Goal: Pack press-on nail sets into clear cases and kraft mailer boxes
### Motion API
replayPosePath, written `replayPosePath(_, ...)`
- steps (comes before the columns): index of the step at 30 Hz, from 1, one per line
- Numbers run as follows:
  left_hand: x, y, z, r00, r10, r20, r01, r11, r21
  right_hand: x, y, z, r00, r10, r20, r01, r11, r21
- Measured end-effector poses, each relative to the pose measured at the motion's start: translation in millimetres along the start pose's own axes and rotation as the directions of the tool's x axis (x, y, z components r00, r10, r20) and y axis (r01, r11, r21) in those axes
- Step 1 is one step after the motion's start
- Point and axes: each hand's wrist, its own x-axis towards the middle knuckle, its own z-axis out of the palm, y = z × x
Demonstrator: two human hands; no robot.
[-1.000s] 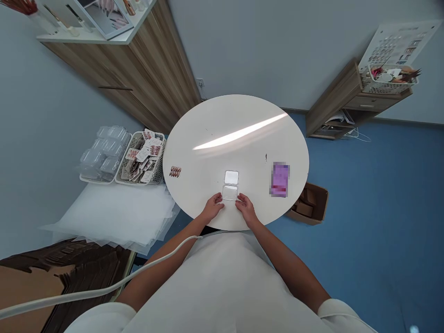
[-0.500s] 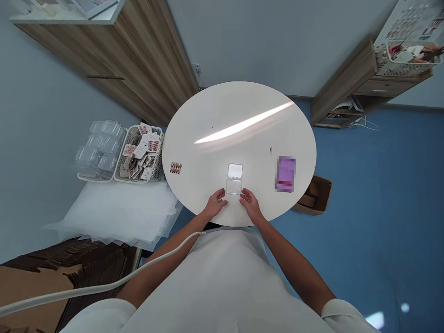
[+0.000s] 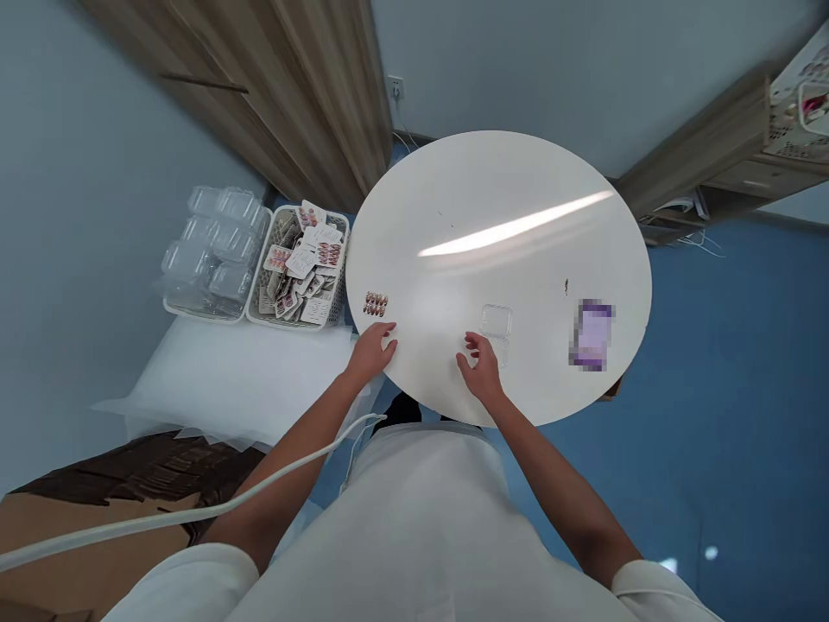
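Two short rows of glossy brown false nails [image 3: 376,303] lie at the left side of the white round table [image 3: 518,190]. Just in front of them is my left hand [image 3: 371,350], fingers apart and holding nothing. A clear plastic case [image 3: 496,320] lies with its lid opened out flat near the table's front edge. My right hand [image 3: 481,367] overlaps the lower left part of this case, hiding some of it. Its fingers are loosely bent, the thumb stands apart, and no object shows in it.
Left of the table stand a white basket of nail cards [image 3: 301,263] and another basket of clear plastic cases [image 3: 217,242]. White sheets [image 3: 239,371] lie below them. A blurred purple item [image 3: 592,335] and a tiny brown piece [image 3: 566,287] are on the table's right.
My left hand has left the case and moved left to the false nails. My right hand stays by the case, now partly over it. The view has turned leftward.
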Motion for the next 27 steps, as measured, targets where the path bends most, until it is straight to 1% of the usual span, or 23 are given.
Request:
replayPosePath(1,8.2,-9.0,-15.0,0.999,-0.008,-0.031,0.01,0.997,0.074,9.5,-7.9,15.0,0.998,0.005,0.058,-0.003,1.0,-0.021)
replayPosePath(3,25.8,-24.0,-38.9,0.998,-0.043,-0.042,0.05,0.981,0.185,29.7,-22.6,45.4,0.991,0.0,0.132,0.011,0.997,-0.077)
replayPosePath(5,43.4,-33.8,-53.8,0.996,-0.086,0.005,0.082,0.966,0.245,49.9,-35.1,74.2,0.982,-0.019,0.187,0.049,0.986,-0.159)
replayPosePath(8,65.5,-40.6,-61.5,0.986,-0.129,0.105,0.087,0.938,0.335,77.2,-48.7,110.6,0.968,-0.062,0.243,0.129,0.953,-0.274)
replayPosePath(11,78.2,-44.1,-58.7,0.973,-0.161,0.166,0.083,0.913,0.401,97.1,-55.3,135.6,0.966,-0.034,0.256,0.138,0.907,-0.398)
replayPosePath(14,81.8,-48.7,-53.8,0.969,-0.139,0.203,0.05,0.919,0.39,108.2,-56.7,148.6,0.976,-0.008,0.218,0.116,0.865,-0.489)
replayPosePath(18,80.7,-53.6,-51.7,0.978,-0.094,0.184,0.027,0.941,0.337,112.8,-55.2,153.9,0.985,0.017,0.174,0.081,0.84,-0.537)
replayPosePath(22,77.0,-55.0,-51.1,0.988,-0.045,0.145,0.001,0.957,0.29,111.1,-51.8,156.8,0.992,0.007,0.125,0.059,0.851,-0.522)
replayPosePath(24,72.9,-55.8,-49.0,0.994,-0.017,0.107,-0.012,0.964,0.264,108.7,-49.4,158.0,0.993,-0.019,0.114,0.073,0.866,-0.495)
replayPosePath(27,63.7,-57.2,-43.6,0.998,0.035,0.052,-0.046,0.975,0.217,103.5,-45.7,156.1,0.989,-0.069,0.131,0.117,0.905,-0.409)
